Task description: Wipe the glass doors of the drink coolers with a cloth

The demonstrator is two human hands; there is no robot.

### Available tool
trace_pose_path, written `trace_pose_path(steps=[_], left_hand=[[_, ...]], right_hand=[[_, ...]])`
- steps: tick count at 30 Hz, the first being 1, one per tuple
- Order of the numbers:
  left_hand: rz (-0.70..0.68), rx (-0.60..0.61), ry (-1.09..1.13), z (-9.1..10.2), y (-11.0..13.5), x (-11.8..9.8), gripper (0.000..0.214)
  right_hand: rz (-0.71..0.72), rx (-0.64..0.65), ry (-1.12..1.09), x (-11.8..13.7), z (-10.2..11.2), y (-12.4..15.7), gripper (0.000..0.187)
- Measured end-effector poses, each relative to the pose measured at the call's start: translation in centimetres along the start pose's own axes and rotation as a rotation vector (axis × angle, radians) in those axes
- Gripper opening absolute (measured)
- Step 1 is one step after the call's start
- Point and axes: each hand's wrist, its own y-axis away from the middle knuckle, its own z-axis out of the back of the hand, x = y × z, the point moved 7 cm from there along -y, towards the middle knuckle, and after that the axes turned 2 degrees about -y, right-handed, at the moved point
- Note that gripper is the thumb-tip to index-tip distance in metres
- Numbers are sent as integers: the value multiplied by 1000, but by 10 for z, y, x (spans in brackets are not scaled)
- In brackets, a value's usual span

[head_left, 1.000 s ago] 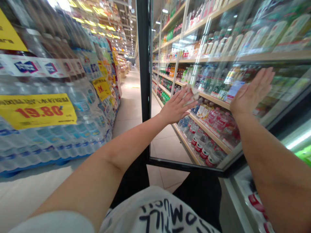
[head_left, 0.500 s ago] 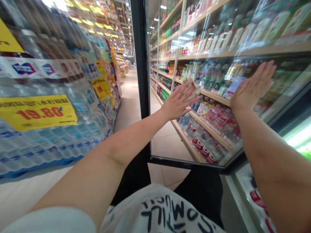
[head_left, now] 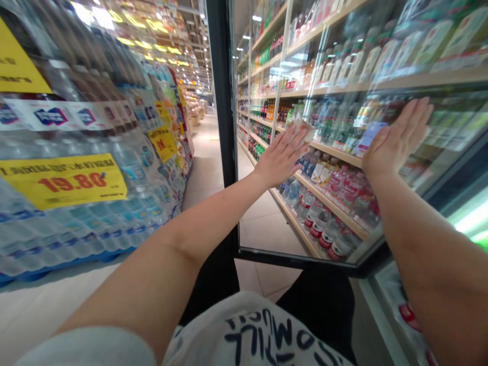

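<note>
A glass cooler door in a black frame stands swung open in front of me. Against its pane, my left hand lies with stretched fingers, pressing a crumpled whitish cloth to the glass. The cloth is partly hidden behind the fingers. My right hand is at the pane further right, fingers straight and near one another, with nothing visible in it. A small pale blue label shows beside its thumb.
Shelves of bottled drinks show through the glass. On the left rises a stack of packed bottles with yellow price signs. An aisle runs back between them. Lower right, the cooler's interior holds more bottles.
The view has shifted slightly, so the bottle stack and the door's left edge sit a little further right. My left hand has moved only slightly on the glass; my right hand stays in place.
</note>
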Motion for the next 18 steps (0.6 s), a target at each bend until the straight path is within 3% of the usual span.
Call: trace_pose_path(steps=[3,7,9,13,15,18], left_hand=[[47,-3,-6,0,1,0,67],[-167,86,-21,-5,11,-14,61],[-212,89,-32,-2,8,-10,58],[-3,-9,-37,11,-8,13,59],[75,-23,-41,11,-8,14,60],[-25,20,-51,3,2,0,63]], right_hand=[[8,-8,-5,-3,-2,-1,67],[6,-5,5,-7,-7,-1,69],[16,-31,1,-7,-7,-1,69],[45,-45,-6,-11,-12,-1,70],[62,-54,-9,-16,-16,-1,71],[91,-80,-13,-21,-20,-1,73]])
